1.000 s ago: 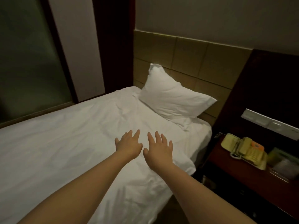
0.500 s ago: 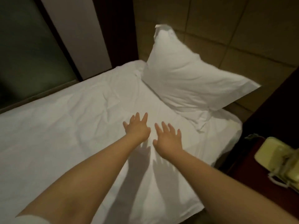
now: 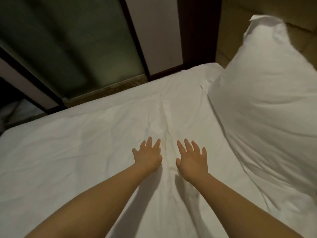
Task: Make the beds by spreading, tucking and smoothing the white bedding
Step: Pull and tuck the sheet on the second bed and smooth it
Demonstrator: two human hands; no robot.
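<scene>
A white sheet (image 3: pixel 89 152) covers the bed and fills most of the view. A raised crease (image 3: pixel 165 121) runs down its middle, between my two hands. My left hand (image 3: pixel 149 156) lies flat on the sheet with fingers spread, just left of the crease. My right hand (image 3: pixel 193 160) rests palm down to the right of it, fingers apart. Neither hand holds anything. A plump white pillow (image 3: pixel 267 93) leans at the head of the bed on the right, a hand's width from my right hand.
Beyond the far edge of the bed stand a dark frosted glass panel (image 3: pixel 60 40) and a dark wooden frame (image 3: pixel 135 36). A tan padded headboard (image 3: pixel 257 7) rises behind the pillow. A narrow stone sill (image 3: pixel 106 93) runs along the bed's far side.
My view has moved forward and left over the bed; the nightstand and phone have left the frame. Both hands have slid farther across the sheet and spread slightly apart.
</scene>
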